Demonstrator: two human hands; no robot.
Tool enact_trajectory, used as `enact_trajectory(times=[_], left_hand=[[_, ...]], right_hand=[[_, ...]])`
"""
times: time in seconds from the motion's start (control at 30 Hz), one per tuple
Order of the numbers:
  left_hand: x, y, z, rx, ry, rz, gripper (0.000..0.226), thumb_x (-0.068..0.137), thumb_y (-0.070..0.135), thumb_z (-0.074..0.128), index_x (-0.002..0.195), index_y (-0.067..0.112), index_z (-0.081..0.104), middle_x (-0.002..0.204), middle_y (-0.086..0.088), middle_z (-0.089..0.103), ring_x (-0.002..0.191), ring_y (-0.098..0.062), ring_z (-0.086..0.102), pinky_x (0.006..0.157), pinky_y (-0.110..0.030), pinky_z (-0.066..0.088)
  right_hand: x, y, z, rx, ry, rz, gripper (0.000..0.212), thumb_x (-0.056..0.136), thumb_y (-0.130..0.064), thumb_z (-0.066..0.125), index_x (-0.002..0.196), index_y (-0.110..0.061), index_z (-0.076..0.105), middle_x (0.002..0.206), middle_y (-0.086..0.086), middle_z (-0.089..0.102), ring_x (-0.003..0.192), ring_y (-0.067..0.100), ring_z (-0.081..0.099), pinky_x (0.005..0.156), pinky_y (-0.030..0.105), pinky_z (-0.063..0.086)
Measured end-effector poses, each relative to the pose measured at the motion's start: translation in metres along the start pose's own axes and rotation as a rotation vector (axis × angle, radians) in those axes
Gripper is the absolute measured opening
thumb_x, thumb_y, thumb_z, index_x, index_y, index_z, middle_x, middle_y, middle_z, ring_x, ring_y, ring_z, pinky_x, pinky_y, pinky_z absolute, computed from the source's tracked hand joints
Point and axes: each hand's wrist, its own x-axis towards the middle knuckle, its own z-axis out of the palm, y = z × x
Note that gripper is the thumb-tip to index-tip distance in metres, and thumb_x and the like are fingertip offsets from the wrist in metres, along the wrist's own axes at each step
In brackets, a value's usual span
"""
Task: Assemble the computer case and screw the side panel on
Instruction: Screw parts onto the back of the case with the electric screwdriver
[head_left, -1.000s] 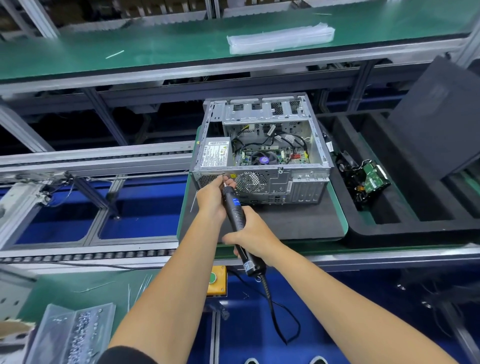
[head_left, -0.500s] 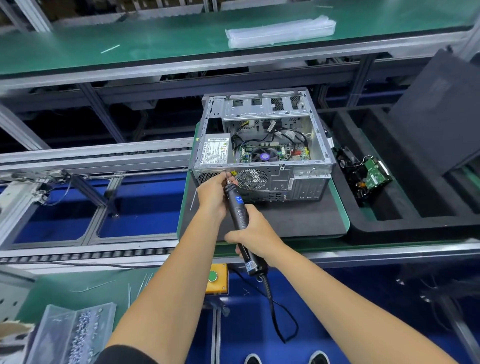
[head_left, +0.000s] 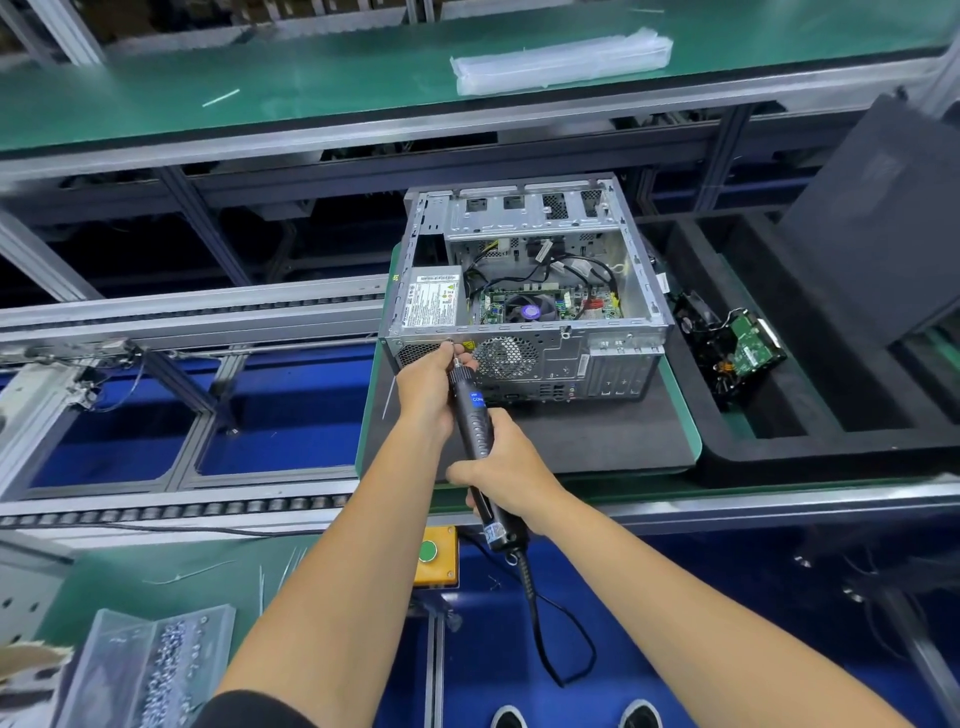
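Driving a rear screw on the open case

The open grey sheet-metal computer case (head_left: 524, 291) stood on the black mat on the green worktop (head_left: 675, 483), side panel not fitted. My right hand (head_left: 506, 470) was wrapped round the black corded electric screwdriver (head_left: 475, 431); my left hand (head_left: 426, 382) pinched its tip at the case's rear top edge. I judged the case stiff and heavy with sharp edges, best steadied by the frame, not the fragile boards inside.

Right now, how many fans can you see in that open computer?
2. One round cooler fan sits on the green board inside the computer case; one mesh-covered fan is on its near rear wall. Others may be hidden.
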Motion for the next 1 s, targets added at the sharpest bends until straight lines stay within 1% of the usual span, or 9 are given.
enact_trajectory(times=[0.13,0.23,0.3,0.4,0.5,0.7,0.83,0.93,1.0], left_hand=[[-0.002,0.001,-0.001,-0.036,-0.004,-0.024,0.018,0.097,0.006,0.047,0.084,-0.003,0.057,0.073,-0.01,0.059,0.059,-0.018,0.058,0.062,-0.025,0.054],[-0.004,0.001,-0.002,-0.029,-0.017,-0.043,0.018,0.097,0.007,0.046,0.083,-0.001,0.057,0.072,-0.01,0.057,0.061,-0.019,0.056,0.063,-0.026,0.051],[-0.005,0.002,-0.003,-0.017,-0.016,-0.044,0.019,0.096,0.007,0.047,0.083,0.0,0.058,0.071,-0.009,0.057,0.061,-0.019,0.055,0.064,-0.026,0.05],[-0.006,0.003,-0.002,0.022,-0.001,-0.035,0.019,0.096,0.008,0.049,0.083,0.001,0.06,0.07,-0.009,0.06,0.061,-0.018,0.057,0.066,-0.028,0.051],[-0.007,0.003,-0.002,0.006,-0.002,-0.044,0.016,0.095,0.006,0.049,0.084,0.0,0.059,0.072,-0.009,0.059,0.063,-0.019,0.056,0.066,-0.028,0.052],[-0.009,0.005,-0.001,0.069,0.016,-0.033,0.017,0.095,0.009,0.05,0.085,0.001,0.061,0.073,-0.009,0.06,0.065,-0.018,0.057,0.067,-0.027,0.052],[-0.011,0.008,0.0,0.101,0.038,-0.024,0.015,0.094,0.007,0.052,0.083,0.001,0.061,0.072,-0.01,0.06,0.064,-0.019,0.057,0.066,-0.029,0.051],[-0.012,0.009,0.0,0.131,0.044,-0.027,0.012,0.092,0.006,0.056,0.084,0.0,0.062,0.072,-0.011,0.059,0.063,-0.02,0.057,0.065,-0.029,0.051],[-0.012,0.01,0.001,0.175,0.055,-0.02,0.01,0.09,0.005,0.058,0.083,0.0,0.062,0.073,-0.012,0.06,0.063,-0.02,0.057,0.065,-0.03,0.051]], right_hand=[[0.0,-0.002,0.006,0.001,0.037,-0.008,0.048,0.071,-0.014,0.074,0.107,-0.021,0.044,0.094,0.009,0.057,0.064,0.024,0.063,0.062,0.039,0.059],[0.0,-0.002,0.011,0.014,0.058,-0.016,0.046,0.07,-0.016,0.074,0.106,-0.02,0.046,0.093,0.008,0.058,0.071,0.025,0.062,0.07,0.044,0.059],[0.0,-0.003,0.013,-0.006,0.07,-0.017,0.047,0.07,-0.018,0.075,0.108,-0.02,0.046,0.095,0.007,0.059,0.074,0.021,0.06,0.071,0.041,0.058],[0.0,-0.004,0.015,-0.015,0.078,-0.024,0.049,0.072,-0.019,0.075,0.111,-0.019,0.046,0.096,0.005,0.059,0.075,0.016,0.059,0.064,0.029,0.054],[-0.001,-0.004,0.014,-0.009,0.08,-0.025,0.047,0.073,-0.017,0.074,0.111,-0.02,0.046,0.096,0.003,0.059,0.075,0.015,0.059,0.062,0.027,0.051],[-0.001,-0.005,0.016,0.005,0.094,-0.015,0.048,0.073,-0.018,0.075,0.111,-0.02,0.047,0.098,0.005,0.059,0.08,0.019,0.061,0.067,0.031,0.055],[-0.001,-0.006,0.019,0.027,0.099,-0.009,0.05,0.072,-0.02,0.076,0.112,-0.021,0.046,0.098,0.004,0.059,0.082,0.019,0.062,0.067,0.03,0.056],[-0.001,-0.006,0.02,0.056,0.109,-0.002,0.048,0.069,-0.02,0.075,0.108,-0.021,0.047,0.097,0.005,0.058,0.081,0.02,0.061,0.071,0.036,0.058],[-0.001,-0.006,0.022,0.081,0.113,-0.003,0.045,0.069,-0.019,0.074,0.105,-0.021,0.048,0.094,0.005,0.057,0.079,0.019,0.06,0.072,0.037,0.057]])
